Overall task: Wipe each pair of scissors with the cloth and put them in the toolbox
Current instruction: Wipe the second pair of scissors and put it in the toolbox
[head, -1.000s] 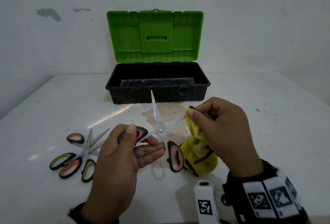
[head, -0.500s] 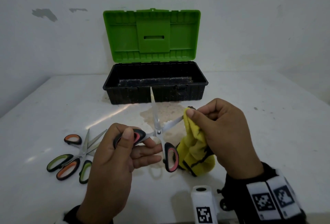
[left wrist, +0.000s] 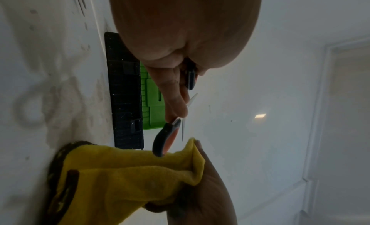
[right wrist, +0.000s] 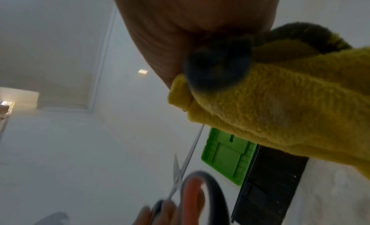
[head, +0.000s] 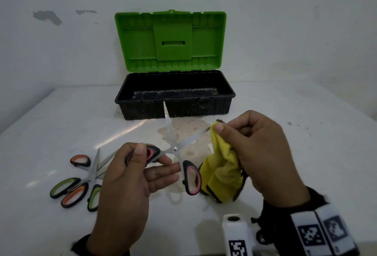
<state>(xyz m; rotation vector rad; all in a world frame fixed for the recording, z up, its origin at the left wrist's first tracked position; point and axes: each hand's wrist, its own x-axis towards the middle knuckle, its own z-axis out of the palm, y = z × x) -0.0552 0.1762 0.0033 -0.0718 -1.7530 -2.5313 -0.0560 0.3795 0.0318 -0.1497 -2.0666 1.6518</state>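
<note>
My left hand (head: 142,164) grips one black-and-pink handle of an open pair of scissors (head: 175,149) above the table. One blade points up toward the toolbox, the other slants right into the yellow cloth (head: 222,166). My right hand (head: 255,143) pinches that cloth around the blade's tip. The cloth's lower part hangs down to the table. The second handle (left wrist: 165,139) hangs free beside the cloth (left wrist: 124,173). In the right wrist view the cloth (right wrist: 280,104) fills the upper right, with the blade (right wrist: 192,150) emerging below it. The black toolbox (head: 175,100) stands behind with its green lid (head: 171,41) upright.
Two more pairs of scissors, one with orange handles (head: 80,161) and one with green handles (head: 63,187), lie crossed on the white table (head: 306,143) to my left. A brownish stain (head: 187,129) marks the table in front of the toolbox. A white wall stands behind.
The right hand with the cloth has slid outward along the slanted blade toward its tip. The left hand keeps its hold on the handle.
</note>
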